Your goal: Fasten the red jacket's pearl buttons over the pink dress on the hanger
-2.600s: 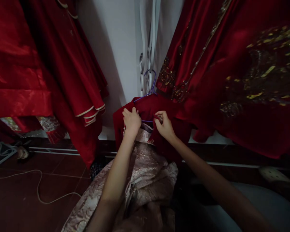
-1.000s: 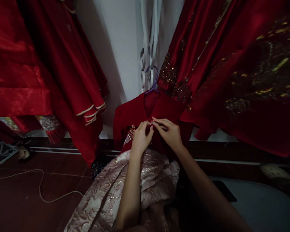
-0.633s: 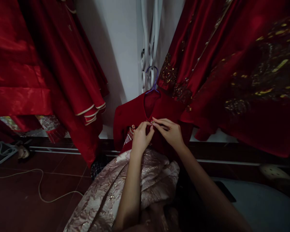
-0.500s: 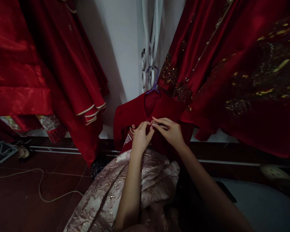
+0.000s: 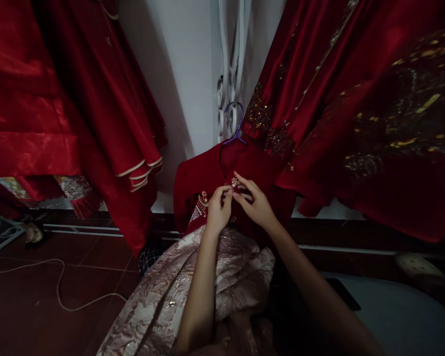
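A dark red jacket [image 5: 202, 173] hangs from a purple hanger [image 5: 238, 133] in front of me. Beaded trim [image 5: 201, 203] with a tassel-like fringe sits on its left side. My left hand [image 5: 220, 207] pinches the jacket's front edge just below the neckline. Close against it, my right hand [image 5: 258, 203] has its thumb at the left fingertips and its index finger along a small pearly button [image 5: 235, 182]. The fabric between the fingertips is mostly hidden. Below the jacket spreads a shiny pinkish brocade skirt [image 5: 181, 277].
Red garments [image 5: 107, 99] hang on the left, and a sequined red dress [image 5: 404, 113] on the right. A white metal stand [image 5: 230, 59] rises behind the hanger. A pale cable [image 5: 61, 282] crosses the tiled floor. A dark phone-like object [image 5: 343, 294] lies on a grey surface at right.
My right fingers have spread a little, with the index finger moving upward, and the pearly button now shows more clearly. My left hand stays pinched at nearly the same spot.
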Action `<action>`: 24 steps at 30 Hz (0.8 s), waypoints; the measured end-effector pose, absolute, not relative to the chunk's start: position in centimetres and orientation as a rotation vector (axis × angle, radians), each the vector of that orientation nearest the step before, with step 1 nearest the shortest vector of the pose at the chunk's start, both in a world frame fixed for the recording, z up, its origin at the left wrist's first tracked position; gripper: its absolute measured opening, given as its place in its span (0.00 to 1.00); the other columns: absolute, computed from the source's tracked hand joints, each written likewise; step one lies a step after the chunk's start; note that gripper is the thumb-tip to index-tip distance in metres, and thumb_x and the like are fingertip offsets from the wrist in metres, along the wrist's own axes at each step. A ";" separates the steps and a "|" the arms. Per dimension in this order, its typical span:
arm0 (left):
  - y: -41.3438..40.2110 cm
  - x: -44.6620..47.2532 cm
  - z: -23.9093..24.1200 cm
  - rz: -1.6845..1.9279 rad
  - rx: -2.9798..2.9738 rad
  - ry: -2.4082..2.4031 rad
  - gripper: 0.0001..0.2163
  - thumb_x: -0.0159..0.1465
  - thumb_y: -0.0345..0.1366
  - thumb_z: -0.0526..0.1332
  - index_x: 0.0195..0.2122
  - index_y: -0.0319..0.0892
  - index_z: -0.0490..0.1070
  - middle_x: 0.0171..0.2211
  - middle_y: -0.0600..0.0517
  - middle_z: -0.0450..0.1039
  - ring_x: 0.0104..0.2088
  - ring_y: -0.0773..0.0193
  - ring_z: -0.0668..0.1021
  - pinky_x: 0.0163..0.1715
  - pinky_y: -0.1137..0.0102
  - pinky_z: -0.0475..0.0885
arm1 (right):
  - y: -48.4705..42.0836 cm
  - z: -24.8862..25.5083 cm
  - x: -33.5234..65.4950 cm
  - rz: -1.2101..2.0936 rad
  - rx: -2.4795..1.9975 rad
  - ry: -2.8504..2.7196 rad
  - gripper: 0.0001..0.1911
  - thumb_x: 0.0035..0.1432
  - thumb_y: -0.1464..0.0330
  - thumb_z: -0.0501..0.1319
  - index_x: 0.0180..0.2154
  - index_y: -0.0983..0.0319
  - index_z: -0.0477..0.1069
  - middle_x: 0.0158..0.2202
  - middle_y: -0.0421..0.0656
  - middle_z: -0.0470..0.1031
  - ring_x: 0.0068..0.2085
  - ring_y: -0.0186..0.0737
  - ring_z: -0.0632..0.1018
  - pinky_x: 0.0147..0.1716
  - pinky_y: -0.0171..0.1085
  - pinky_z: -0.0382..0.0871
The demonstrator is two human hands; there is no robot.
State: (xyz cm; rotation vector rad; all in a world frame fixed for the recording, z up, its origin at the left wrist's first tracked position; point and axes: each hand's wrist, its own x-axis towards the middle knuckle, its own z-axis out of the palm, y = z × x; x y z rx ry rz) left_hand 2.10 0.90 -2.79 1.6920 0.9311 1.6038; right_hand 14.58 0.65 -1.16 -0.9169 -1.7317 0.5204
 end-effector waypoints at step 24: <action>3.1 2.2 -6.8 1.439 1.536 0.956 0.16 0.64 0.41 0.50 0.48 0.42 0.69 0.50 0.47 0.70 0.52 0.62 0.71 0.55 0.62 0.62 | -3.6 2.5 19.6 0.783 -1.032 -1.896 0.19 0.50 0.59 0.62 0.43 0.58 0.63 0.36 0.43 0.71 0.32 0.34 0.74 0.29 0.31 0.71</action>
